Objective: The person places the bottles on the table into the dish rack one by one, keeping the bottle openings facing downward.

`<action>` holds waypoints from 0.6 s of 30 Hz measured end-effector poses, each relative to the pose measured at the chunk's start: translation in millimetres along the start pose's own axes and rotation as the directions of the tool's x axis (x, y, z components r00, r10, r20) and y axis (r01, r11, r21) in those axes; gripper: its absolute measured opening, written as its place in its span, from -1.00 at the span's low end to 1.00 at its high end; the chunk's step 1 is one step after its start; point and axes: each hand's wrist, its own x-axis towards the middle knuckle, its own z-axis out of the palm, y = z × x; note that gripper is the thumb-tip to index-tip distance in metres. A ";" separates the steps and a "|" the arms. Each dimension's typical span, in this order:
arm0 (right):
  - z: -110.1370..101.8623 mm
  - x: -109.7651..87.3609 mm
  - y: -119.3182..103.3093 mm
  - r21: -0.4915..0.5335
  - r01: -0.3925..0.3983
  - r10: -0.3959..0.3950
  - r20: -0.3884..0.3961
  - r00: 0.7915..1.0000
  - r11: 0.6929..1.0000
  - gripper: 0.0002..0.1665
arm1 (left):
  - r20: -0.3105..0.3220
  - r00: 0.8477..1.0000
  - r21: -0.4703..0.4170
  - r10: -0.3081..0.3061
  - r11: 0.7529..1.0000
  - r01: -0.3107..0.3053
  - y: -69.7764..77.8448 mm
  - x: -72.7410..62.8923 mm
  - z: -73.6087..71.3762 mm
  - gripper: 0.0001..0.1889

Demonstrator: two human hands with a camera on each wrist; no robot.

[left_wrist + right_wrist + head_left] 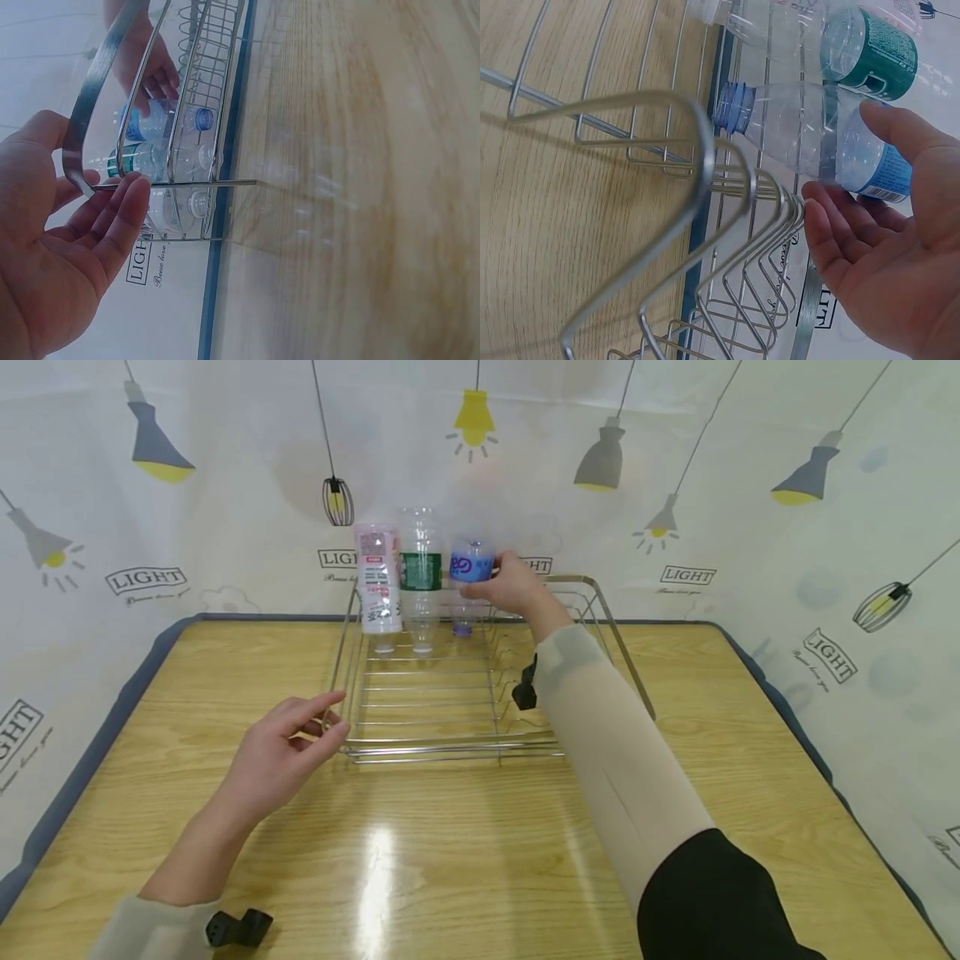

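My right hand (pixel 516 587) is at a small clear bottle with a blue label (pixel 471 565), which stands neck-down at the back of the wire dish rack (pixel 427 687). In the right wrist view, the thumb of the right hand (pixel 900 217) lies along one side of this bottle (pixel 799 131) and the fingertips are at the other. My left hand (pixel 281 752) holds the rack's front left corner. The left wrist view shows the left hand's fingers (pixel 112 214) around the flat metal rim (pixel 97 71) and wire there.
Left of the blue-labelled bottle, a green-labelled clear bottle (pixel 422 572) and a pink and white bottle (pixel 378 578) also stand neck-down at the rack's back. Wavy wire dividers (pixel 517 647) line its right part. The wooden table (pixel 442 852) meets a lamp-printed cloth (pixel 255 527).
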 end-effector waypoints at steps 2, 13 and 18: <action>0.8 0.6 1.1 -0.003 0.005 -0.005 0.002 1.000 1.000 0.00 | 0.000 1.000 -0.001 0.000 1.000 0.000 0.2 0.1 0.1 -0.52; 0.8 1.4 6.9 -0.135 0.024 -0.013 0.081 0.997 0.991 0.01 | 0.001 1.000 0.015 -0.008 1.000 0.008 1.4 0.1 -0.5 -0.52; 2.4 2.2 8.8 -0.153 0.017 -0.003 0.092 0.996 0.988 0.03 | 0.001 1.000 0.019 -0.012 1.000 0.012 1.7 0.2 -0.2 -0.52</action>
